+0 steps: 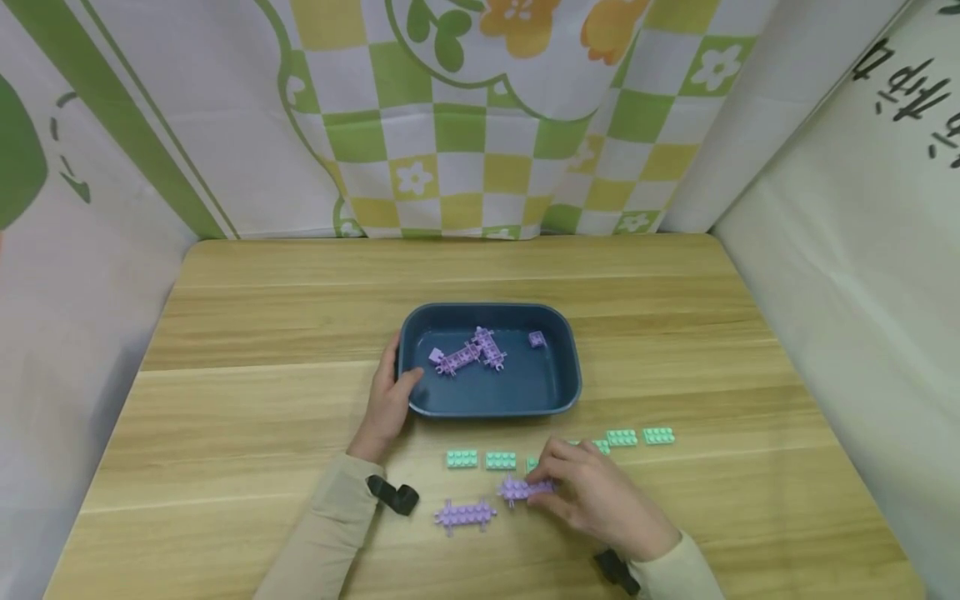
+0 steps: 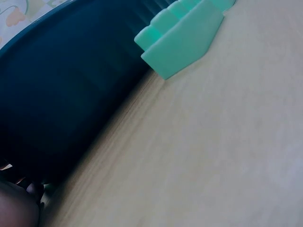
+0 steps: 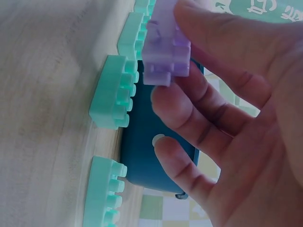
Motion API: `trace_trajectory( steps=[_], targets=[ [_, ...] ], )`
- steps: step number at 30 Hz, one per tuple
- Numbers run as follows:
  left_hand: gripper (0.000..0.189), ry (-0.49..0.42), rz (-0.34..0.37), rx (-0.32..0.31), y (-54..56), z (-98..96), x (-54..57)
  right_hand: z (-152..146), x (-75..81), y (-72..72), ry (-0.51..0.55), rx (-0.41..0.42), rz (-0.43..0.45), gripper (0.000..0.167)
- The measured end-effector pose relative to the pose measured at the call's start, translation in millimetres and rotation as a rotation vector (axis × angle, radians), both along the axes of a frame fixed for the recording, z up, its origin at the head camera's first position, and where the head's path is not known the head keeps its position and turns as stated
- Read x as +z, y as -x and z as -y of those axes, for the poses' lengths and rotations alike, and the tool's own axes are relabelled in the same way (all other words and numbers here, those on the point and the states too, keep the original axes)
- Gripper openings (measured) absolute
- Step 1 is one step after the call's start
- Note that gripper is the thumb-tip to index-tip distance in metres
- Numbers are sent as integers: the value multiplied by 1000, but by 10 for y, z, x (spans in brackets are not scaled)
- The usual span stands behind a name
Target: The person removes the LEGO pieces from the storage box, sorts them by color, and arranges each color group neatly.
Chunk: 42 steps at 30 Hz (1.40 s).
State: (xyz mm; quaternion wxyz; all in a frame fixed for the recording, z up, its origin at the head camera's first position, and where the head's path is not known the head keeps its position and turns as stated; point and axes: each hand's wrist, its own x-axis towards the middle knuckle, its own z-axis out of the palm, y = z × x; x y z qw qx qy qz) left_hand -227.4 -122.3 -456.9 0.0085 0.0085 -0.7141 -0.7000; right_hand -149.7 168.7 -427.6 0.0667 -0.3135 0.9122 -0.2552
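My left hand (image 1: 386, 408) grips the left end of a dark blue plastic bin (image 1: 491, 410), thumb over the rim and fingers along the outside. My right hand (image 1: 596, 496) pinches a purple building block (image 1: 513, 490) with side clips between thumb and fingers, in front of the bin. In the right wrist view this purple block (image 3: 163, 54) shows beside the thumb, partly covered by it. A similar purple block (image 1: 465, 514) lies on the table, left of the held one. Inside the bin are two long purple blocks (image 1: 491, 350) and two small purple pieces (image 1: 536, 339).
Several mint-green bricks (image 1: 500, 461) form a loose row on the wooden table (image 1: 262, 333) before the bin, some partly behind my right hand. A patterned cloth (image 1: 465, 167) hangs at the table's back edge, with white walls left and right.
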Motion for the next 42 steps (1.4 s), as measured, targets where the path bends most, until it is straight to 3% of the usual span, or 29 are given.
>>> trace_trajectory(
  steps=[8,16,21,23,28,31,35,42],
  targets=[
    [63,-9,15,3,111,52,-297,12,-13,-21,-23,27,20,17],
    [62,-17,14,-6,90,40,-218,31,-45,-24,-36,45,31,18],
    [62,-4,-15,5,91,33,-302,31,-48,-29,-49,41,44,19],
    [62,-3,-14,3,71,27,-240,31,-49,-30,-53,42,46,19],
    [62,4,-11,3,76,29,-247,29,-48,-29,-66,39,57,19],
    [63,12,-16,7,107,40,-340,28,-45,-28,-75,34,74,19],
    [62,5,-3,-8,103,47,-294,22,-48,-28,-86,28,94,19],
    [61,25,6,-21,4,11,6,21,-68,-23,-98,37,112,19]
  ],
)
